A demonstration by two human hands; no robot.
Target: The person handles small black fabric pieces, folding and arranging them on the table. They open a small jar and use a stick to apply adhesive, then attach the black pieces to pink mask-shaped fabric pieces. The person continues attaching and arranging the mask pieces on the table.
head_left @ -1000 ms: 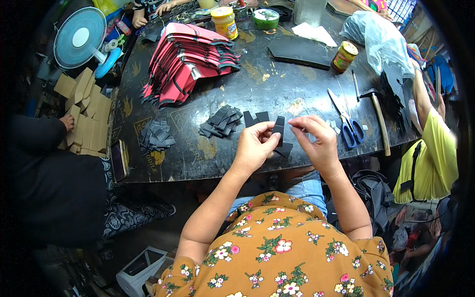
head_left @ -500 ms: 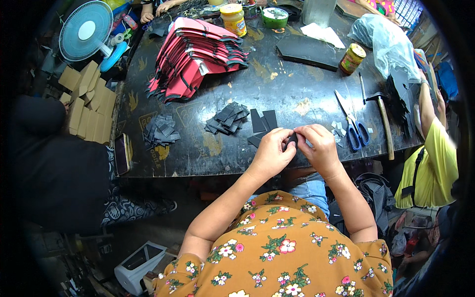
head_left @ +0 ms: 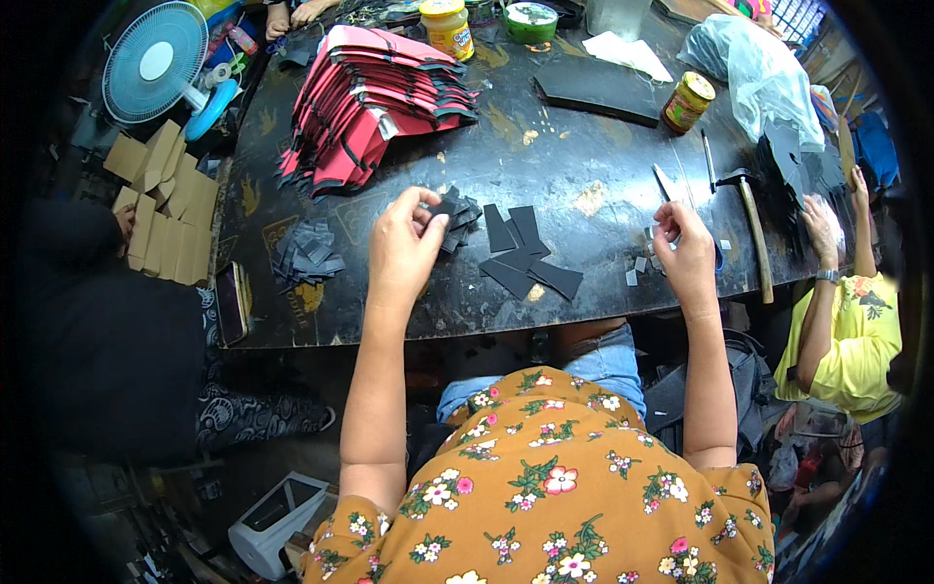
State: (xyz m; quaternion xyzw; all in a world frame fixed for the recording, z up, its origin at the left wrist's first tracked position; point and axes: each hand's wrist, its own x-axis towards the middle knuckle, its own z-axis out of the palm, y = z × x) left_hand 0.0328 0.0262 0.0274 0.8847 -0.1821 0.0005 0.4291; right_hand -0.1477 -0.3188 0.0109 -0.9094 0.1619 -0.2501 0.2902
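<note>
My left hand [head_left: 402,243] reaches over a pile of small black pieces [head_left: 461,216], its fingers bent and the thumb apart from them; no piece shows held in it. To its right, several flat black strips [head_left: 513,275] lie overlapping on the table. My right hand [head_left: 687,255] is above the small white squares [head_left: 640,264], fingertips drawn together and pointing down. Whatever is between those fingertips is too small or hidden to make out. Scissors [head_left: 665,185] lie beneath this hand, which covers most of their blue handles.
Another pile of small dark pieces [head_left: 307,255] lies left, near a phone [head_left: 233,304]. Behind are stacked red-and-black pieces [head_left: 365,112], a black slab [head_left: 596,92] and jars [head_left: 688,102]. A hammer [head_left: 756,238] lies right. A co-worker in yellow [head_left: 856,331] works there; others sit around the table.
My hands were together over a small black piece; now they are apart, the left at the black pile, the right at the white squares. One more black strip shows among the loose ones.
</note>
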